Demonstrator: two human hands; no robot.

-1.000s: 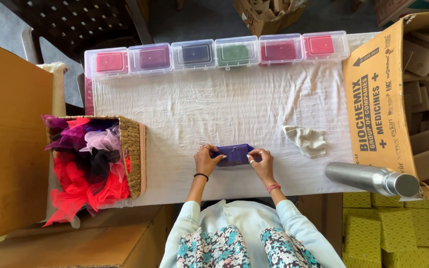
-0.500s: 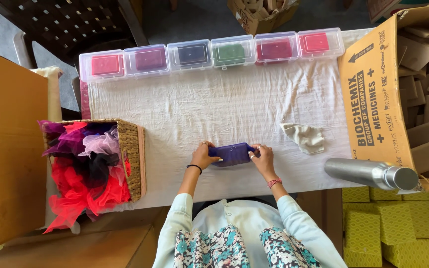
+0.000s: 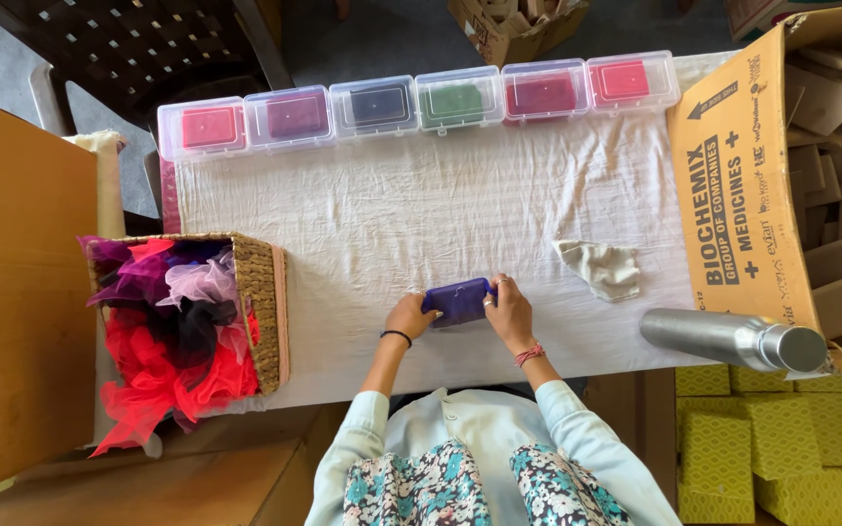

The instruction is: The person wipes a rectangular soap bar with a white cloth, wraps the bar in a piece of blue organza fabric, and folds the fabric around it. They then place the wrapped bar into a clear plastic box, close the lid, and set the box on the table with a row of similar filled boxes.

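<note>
Both hands gripped a purple box point(image 3: 457, 300) low on the white cloth point(image 3: 421, 214): the left hand point(image 3: 409, 318) clasped its left end, the right hand point(image 3: 509, 310) its right end (fingers curled over the top edge). A crumpled rag point(image 3: 604, 266) lay just right, a steel bottle point(image 3: 733, 339) beyond.

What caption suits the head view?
Both hands, left hand and right hand, hold a purple box on white cloth.

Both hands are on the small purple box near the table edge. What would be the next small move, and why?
Probably lift the lid: the left hand and right hand grip the purple box at its two ends, and it lies flat and looks closed on the white cloth.
</note>
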